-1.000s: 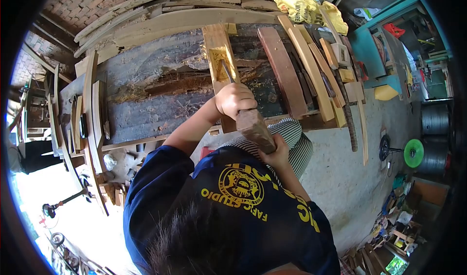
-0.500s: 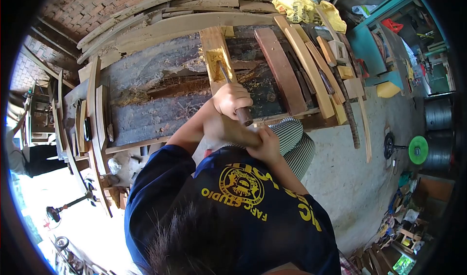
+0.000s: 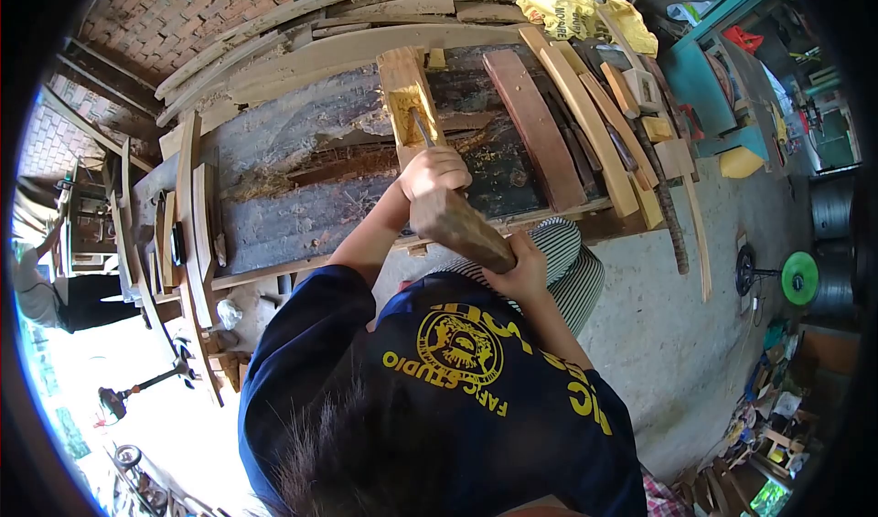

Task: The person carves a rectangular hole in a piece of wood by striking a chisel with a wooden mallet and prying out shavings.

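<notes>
My left hand (image 3: 433, 171) is wrapped round a chisel (image 3: 422, 127), whose blade points away from me into a hollow cut in a wooden block (image 3: 402, 69). Pale shavings lie in and around the hollow. In my right hand (image 3: 522, 271) is a wooden mallet (image 3: 457, 227), gripped near its lower end. The mallet's thick end is right at the butt of the chisel and hides its handle. Under the block is a dark, worn workbench (image 3: 265, 234).
A reddish-brown board (image 3: 533, 128) lies right of the block, with pale wood strips (image 3: 585, 133) beyond it. More long boards (image 3: 189, 206) lean at the bench's left end. A yellow sack (image 3: 555, 11) sits at the back. A green fan (image 3: 799, 277) stands on the right.
The mallet has come up and away from me, from beside the left forearm to the chisel's butt, covering the handle. The chisel stays in the hollow. The view has shifted slightly.
</notes>
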`<state>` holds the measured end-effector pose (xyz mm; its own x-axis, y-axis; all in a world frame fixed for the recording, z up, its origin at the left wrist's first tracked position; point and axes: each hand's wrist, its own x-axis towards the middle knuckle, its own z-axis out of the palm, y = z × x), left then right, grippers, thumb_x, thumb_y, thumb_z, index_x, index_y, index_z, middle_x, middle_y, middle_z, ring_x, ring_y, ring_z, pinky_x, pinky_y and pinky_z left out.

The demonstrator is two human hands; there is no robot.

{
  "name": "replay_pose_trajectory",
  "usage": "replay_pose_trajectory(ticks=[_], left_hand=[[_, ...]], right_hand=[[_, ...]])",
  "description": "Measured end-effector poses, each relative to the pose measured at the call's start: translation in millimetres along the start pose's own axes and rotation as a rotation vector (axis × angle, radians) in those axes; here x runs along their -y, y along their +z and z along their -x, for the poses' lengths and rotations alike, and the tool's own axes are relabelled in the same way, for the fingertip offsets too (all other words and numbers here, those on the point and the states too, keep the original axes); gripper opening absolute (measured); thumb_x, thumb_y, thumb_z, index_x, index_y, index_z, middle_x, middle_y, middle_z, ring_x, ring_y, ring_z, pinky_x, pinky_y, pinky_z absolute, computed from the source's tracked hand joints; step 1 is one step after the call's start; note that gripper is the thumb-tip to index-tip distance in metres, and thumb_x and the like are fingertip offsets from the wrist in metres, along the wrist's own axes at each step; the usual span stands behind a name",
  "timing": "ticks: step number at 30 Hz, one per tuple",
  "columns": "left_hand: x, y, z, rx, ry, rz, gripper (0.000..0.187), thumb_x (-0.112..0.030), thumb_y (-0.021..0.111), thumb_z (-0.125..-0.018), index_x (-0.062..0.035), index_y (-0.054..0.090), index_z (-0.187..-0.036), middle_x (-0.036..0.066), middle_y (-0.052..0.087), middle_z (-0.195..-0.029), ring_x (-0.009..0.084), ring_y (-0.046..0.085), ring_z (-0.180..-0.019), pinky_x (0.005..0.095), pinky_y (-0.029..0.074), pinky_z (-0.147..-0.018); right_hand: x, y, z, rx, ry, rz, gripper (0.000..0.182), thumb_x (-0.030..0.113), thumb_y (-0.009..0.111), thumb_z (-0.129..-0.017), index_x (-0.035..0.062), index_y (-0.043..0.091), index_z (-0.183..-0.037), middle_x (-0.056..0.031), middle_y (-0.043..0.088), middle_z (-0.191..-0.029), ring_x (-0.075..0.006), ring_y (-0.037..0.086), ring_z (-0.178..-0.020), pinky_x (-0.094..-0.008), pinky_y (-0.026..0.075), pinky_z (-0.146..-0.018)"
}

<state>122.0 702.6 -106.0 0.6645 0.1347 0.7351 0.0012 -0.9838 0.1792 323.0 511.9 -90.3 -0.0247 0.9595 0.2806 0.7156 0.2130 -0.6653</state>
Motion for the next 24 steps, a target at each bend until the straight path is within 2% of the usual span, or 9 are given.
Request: replay_pose_trajectory(ticks=[3,5,7,11,13,17,19,21,24], left_hand=[[-7.5,-2.1,-5.3,-0.013,-0.053,0.043,0.024,-0.023,0.069,-0.064,-0.0092,0.061,-0.082,0.006,0.062,-0.077,0.0278,0.063,-0.076,0.0385,0.051,-0.071],[-4.8,2.3,0.6,0.015,-0.057,0.028,0.024,-0.024,0.069,-0.064,-0.0096,0.061,-0.081,0.006,0.062,-0.079,0.0272,0.063,-0.078,0.0376,0.051,-0.073],[-1.3,6.4,6.3,0.223,-0.134,-0.044,0.027,-0.027,0.069,-0.063,-0.009,0.06,-0.081,0.007,0.062,-0.082,0.0273,0.062,-0.081,0.0368,0.051,-0.075],[8.9,22.8,24.8,0.058,-0.127,0.112,0.041,-0.034,0.072,-0.059,-0.0083,0.064,-0.09,0.007,0.063,-0.088,0.0271,0.061,-0.08,0.0363,0.05,-0.074],[0.5,18.4,17.2,0.067,-0.112,0.188,0.046,-0.034,0.074,-0.056,-0.0085,0.066,-0.093,0.007,0.065,-0.09,0.0283,0.062,-0.079,0.0372,0.05,-0.074],[-32.5,14.4,-1.0,0.068,-0.278,0.461,0.047,-0.033,0.075,-0.053,-0.0111,0.067,-0.094,0.008,0.067,-0.095,0.0308,0.064,-0.08,0.0404,0.051,-0.078],[-31.3,23.9,4.7,0.096,-0.06,0.198,0.046,-0.032,0.075,-0.053,-0.0135,0.067,-0.095,0.008,0.068,-0.096,0.0298,0.065,-0.084,0.0412,0.052,-0.08],[-36.9,29.1,5.5,0.092,-0.054,0.169,0.045,-0.032,0.074,-0.054,-0.0154,0.068,-0.096,0.008,0.068,-0.098,0.0291,0.066,-0.088,0.0422,0.052,-0.083],[-47.4,35.0,4.0,0.03,0.03,0.13,0.043,-0.034,0.074,-0.055,-0.0151,0.067,-0.093,0.007,0.068,-0.09,0.0279,0.066,-0.08,0.0408,0.053,-0.074]], right_hand=[[2.1,-3.0,4.6,-0.015,-0.116,-0.173,0.037,0.02,0.077,-0.057,0.0035,0.058,-0.083,-0.0128,0.059,-0.081,-0.0347,0.061,-0.071,-0.0395,0.051,-0.062],[9.2,-1.5,3.8,-0.005,0.019,-0.064,0.037,0.021,0.077,-0.057,0.0033,0.058,-0.084,-0.0134,0.059,-0.08,-0.0341,0.062,-0.071,-0.0397,0.051,-0.063],[8.5,4.0,3.5,0.034,0.131,0.005,0.038,0.021,0.077,-0.058,0.0025,0.057,-0.084,-0.0142,0.059,-0.079,-0.0341,0.062,-0.072,-0.0406,0.051,-0.063],[2.8,0.7,13.2,0.03,0.161,-0.106,0.038,0.021,0.077,-0.058,0.0017,0.058,-0.085,-0.0152,0.06,-0.079,-0.0351,0.062,-0.073,-0.041,0.05,-0.064],[2.3,-0.8,16.1,0.02,0.164,-0.136,0.037,0.02,0.076,-0.059,0.0015,0.058,-0.084,-0.0155,0.061,-0.078,-0.0354,0.062,-0.072,-0.0408,0.05,-0.064],[-0.5,-2.9,21.9,-0.014,0.24,-0.198,0.034,0.019,0.075,-0.058,0.0012,0.059,-0.082,-0.0165,0.06,-0.076,-0.0347,0.062,-0.069,-0.0396,0.05,-0.063],[-0.5,-4.5,24.1,-0.037,0.254,-0.214,0.033,0.018,0.075,-0.058,0.0012,0.059,-0.081,-0.0168,0.06,-0.075,-0.0344,0.062,-0.068,-0.0391,0.05,-0.062],[0.1,-7.3,25.8,-0.02,0.298,-0.244,0.032,0.017,0.074,-0.057,0.0011,0.058,-0.08,-0.0162,0.06,-0.074,-0.0334,0.062,-0.068,-0.038,0.049,-0.061],[-3.4,-4.2,29.7,-0.037,0.31,-0.271,0.031,0.016,0.074,-0.057,0.001,0.057,-0.079,-0.0154,0.06,-0.072,-0.0322,0.062,-0.066,-0.0372,0.049,-0.06]])
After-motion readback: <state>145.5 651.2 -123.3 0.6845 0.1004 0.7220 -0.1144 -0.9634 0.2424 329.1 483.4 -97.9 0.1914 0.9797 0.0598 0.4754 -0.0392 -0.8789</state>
